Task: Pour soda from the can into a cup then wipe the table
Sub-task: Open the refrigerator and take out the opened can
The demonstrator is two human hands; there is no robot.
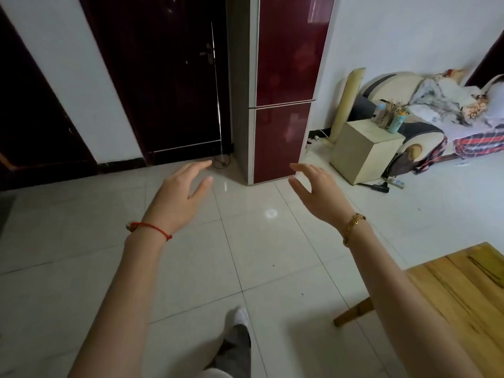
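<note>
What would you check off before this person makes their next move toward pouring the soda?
1. Left hand free: ok, open and holding nothing.
2. Right hand free: ok, open and holding nothing.
3. Soda can located: not ok, none in view.
4. Cup located: not ok, none in view.
5. Wooden table within reach: ok, its corner sits just beside the right arm; what is on the rest of it, cannot tell.
6. Path to the red fridge ahead: ok, bare tiled floor between it and the person.
</note>
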